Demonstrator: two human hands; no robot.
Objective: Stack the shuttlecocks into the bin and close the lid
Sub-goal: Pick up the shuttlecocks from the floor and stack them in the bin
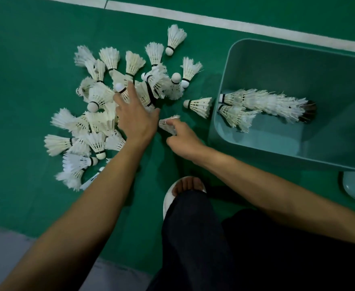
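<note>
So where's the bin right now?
The bin sits open on the green floor at right, beside the loose shuttlecocks, a stacked row inside.

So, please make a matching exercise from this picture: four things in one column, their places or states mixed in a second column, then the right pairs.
Things:
1. nested row of white feather shuttlecocks
2. pale teal plastic bin
3. left hand
4. right hand

States:
A. open, no lid on it
B. spread over the pile on the green floor
C. lying inside the bin
D. holding one shuttlecock by its feathers

Pairs: 1-C, 2-A, 3-B, 4-D
</note>
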